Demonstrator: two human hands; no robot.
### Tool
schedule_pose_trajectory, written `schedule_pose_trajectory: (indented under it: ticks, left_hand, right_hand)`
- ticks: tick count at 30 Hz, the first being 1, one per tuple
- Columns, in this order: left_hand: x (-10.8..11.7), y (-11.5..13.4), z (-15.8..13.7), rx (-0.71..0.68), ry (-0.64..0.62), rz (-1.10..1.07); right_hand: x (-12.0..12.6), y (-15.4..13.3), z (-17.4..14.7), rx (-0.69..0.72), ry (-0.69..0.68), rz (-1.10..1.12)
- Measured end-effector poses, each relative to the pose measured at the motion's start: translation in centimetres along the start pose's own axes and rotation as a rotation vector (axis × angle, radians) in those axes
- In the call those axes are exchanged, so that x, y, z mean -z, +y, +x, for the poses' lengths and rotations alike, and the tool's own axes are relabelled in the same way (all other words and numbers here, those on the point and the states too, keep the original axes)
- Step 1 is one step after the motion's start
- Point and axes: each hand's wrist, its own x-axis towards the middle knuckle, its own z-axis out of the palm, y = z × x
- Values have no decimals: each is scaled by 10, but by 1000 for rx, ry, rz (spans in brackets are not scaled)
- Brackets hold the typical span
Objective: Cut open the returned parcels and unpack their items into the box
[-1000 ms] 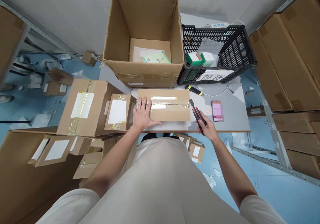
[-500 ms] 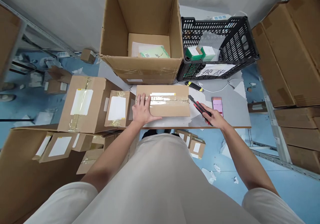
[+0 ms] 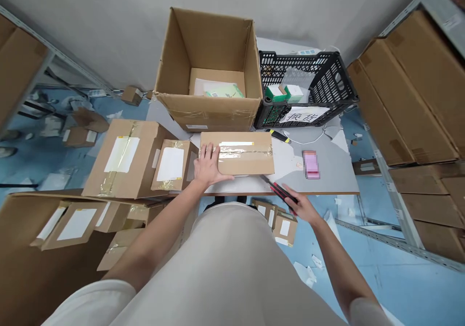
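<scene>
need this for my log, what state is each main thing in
Long box under left hand: flaps down, tape along seam
Red-black knife in right hand: blade out
Yellow knife: lying down, blade unclear
Phone: lying flat, screen blurred
Big box: open
Black crate: open, part filled
Small left box: taped shut

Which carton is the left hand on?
The long taped carton in front of the open carton beside the black crate. The left hand lies spread on its left end; no hand rests on the others.

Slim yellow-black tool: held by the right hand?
No, the tool lies on the pale table; the right hand holds a red-black knife.
</scene>
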Motion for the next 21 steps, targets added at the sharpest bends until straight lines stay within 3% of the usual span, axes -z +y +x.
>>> schedule_pose_trajectory:
  ticks: [4,7,9,14,17,21]
  left_hand:
    - [7,-15,2,-71,18,-156]
    - [10,-32,17,10,175,-277]
    - [8,-44,35,74,262,-349]
    - [-3,-62,70,150,149,-567]
    - [-7,-64,54,243,164,-604]
    - [-17,-55,-7,269,108,-618]
  right_hand:
    - [9,6,-16,-29,67,38]
    - [8,7,-9,-28,163,175]
    - [-8,4,5,-29,256,291]
    - [-71,-14,54,-60,420,492]
    - [-79,-24,81,-26,499,502]
    - [-57,-35,116,54,437,430]
